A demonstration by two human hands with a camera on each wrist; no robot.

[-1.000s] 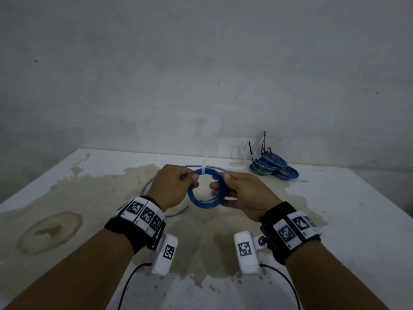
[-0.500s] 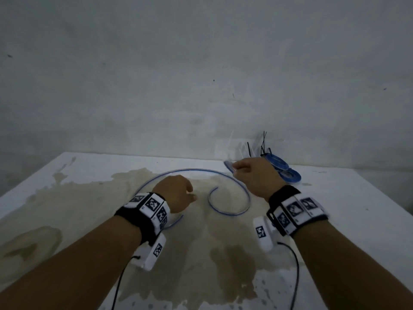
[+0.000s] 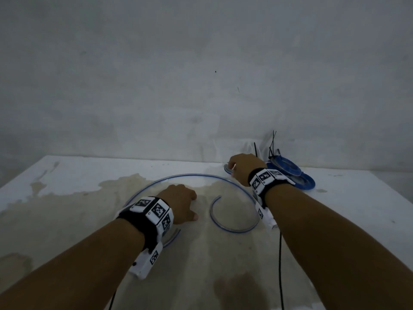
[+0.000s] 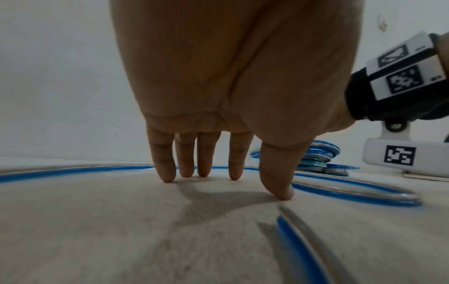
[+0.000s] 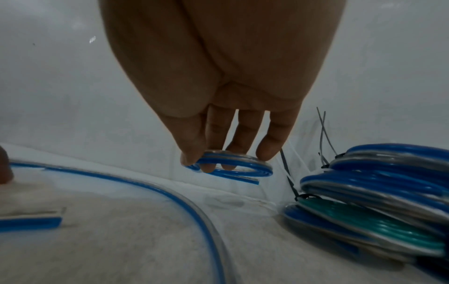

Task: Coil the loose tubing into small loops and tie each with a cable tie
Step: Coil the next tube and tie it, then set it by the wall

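Head view: the right hand (image 3: 242, 170) grasps a small coil (image 5: 233, 167) at the far right of the desk (image 3: 67, 175).
The left hand (image 3: 178, 203) is released, its fingertips (image 4: 167, 177) resting on the desk inside the loose tube (image 3: 232, 229). Just right of the held coil lies a pile of tied coils (image 5: 379, 192).

1. Your right hand (image 5: 218, 76) pinches a small blue tubing coil (image 5: 233, 168) between thumb and fingertips, just above the white table (image 5: 121, 240).
2. Right of it sits a stack of tied coils (image 5: 379, 192) — blue ones over a green coil (image 5: 379, 228).
3. Black cable ties (image 5: 324, 130) stick up behind the stack.
4. Loose blue tubing (image 5: 170, 194) curves across the table — left of the stack.
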